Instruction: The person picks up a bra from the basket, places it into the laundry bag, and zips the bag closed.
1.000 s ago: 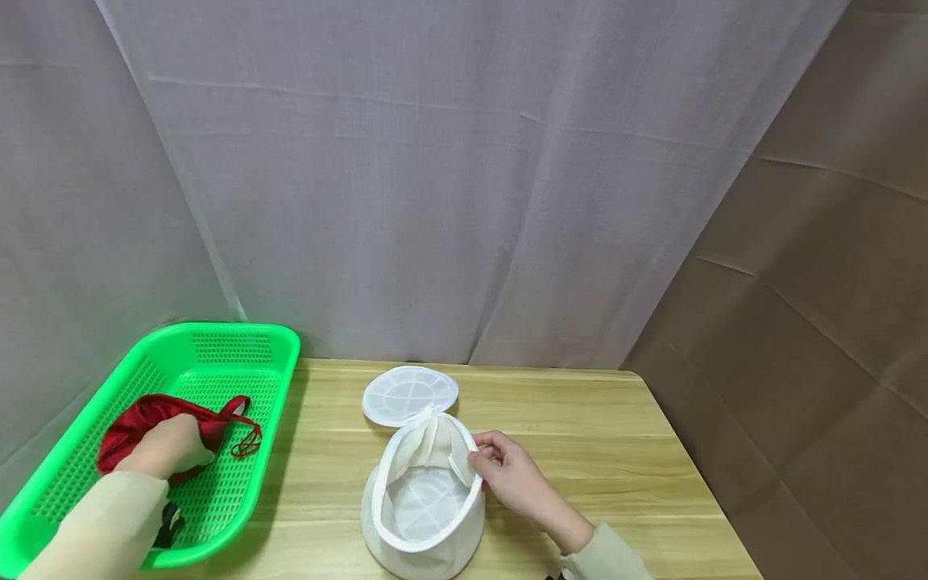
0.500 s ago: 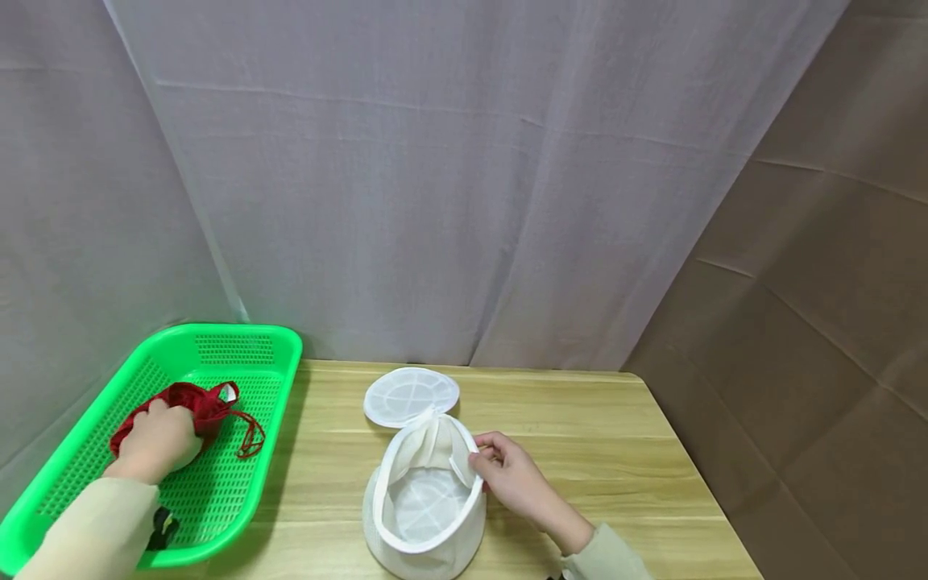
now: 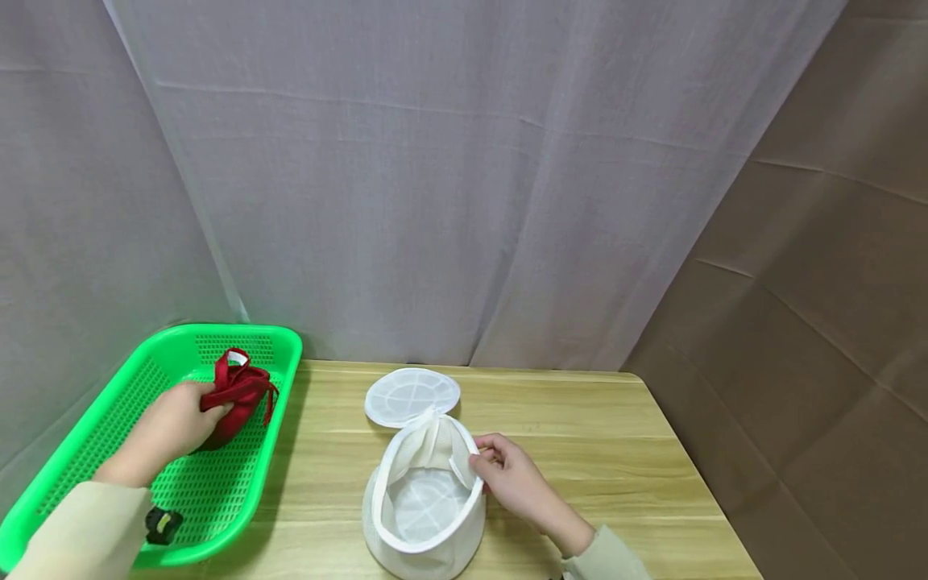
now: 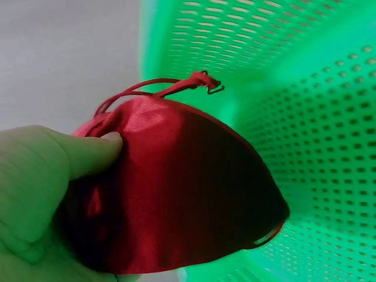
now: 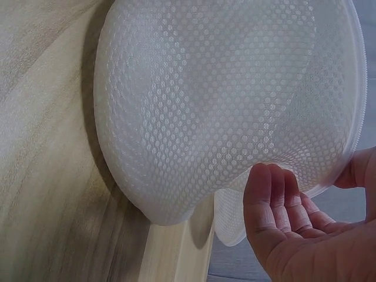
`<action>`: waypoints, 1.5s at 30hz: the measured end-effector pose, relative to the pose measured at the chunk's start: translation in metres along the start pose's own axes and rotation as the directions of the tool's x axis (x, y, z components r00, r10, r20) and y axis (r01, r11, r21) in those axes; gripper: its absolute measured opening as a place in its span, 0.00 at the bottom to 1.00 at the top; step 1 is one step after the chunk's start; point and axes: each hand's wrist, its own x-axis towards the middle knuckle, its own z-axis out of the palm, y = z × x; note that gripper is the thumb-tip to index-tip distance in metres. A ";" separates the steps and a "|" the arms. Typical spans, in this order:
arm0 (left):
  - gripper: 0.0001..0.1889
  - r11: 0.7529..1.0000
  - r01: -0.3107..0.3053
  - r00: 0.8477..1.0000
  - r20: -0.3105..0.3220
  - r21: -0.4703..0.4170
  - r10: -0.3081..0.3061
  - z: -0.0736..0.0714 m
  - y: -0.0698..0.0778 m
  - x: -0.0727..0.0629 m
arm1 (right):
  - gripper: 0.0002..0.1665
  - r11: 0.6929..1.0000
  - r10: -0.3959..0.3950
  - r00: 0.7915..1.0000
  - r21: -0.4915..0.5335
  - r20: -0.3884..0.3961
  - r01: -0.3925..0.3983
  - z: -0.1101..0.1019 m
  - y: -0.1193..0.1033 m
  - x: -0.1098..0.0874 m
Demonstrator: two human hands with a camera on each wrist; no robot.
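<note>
My left hand (image 3: 177, 419) pinches a red satin cloth item (image 3: 242, 407) with thin cords and a loop bearing a white tag. It is held over the green plastic basket (image 3: 264, 475). Seen from the left wrist, my thumb presses on the red satin cloth item (image 4: 170, 176) near its gathered edge; the other fingers are mostly hidden. My right hand (image 3: 515, 479) pinches the rim of a white mesh laundry bag (image 3: 428, 556). The bag stands upright, its round lid (image 3: 412, 397) folded back. The right wrist view shows curled fingers against the bag's mesh side (image 5: 200, 106).
A small black item (image 3: 163, 525) with a yellow-green mark lies in the basket's near end. The basket stands at the left on a wooden table (image 3: 594, 435). Grey cloth (image 3: 406, 201) hangs behind, and a brown sheet (image 3: 812, 322) borders the right side.
The left hand has lifted the red satin cloth item off the basket's bottom and moved it right and away from me. The right hand and the laundry bag have stayed put.
</note>
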 end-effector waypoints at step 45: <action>0.09 0.853 -0.521 0.806 -0.329 -0.001 0.492 0.021 0.161 -0.020 | 0.18 0.933 0.102 0.985 0.358 -0.142 -0.045 0.018 -0.006 0.010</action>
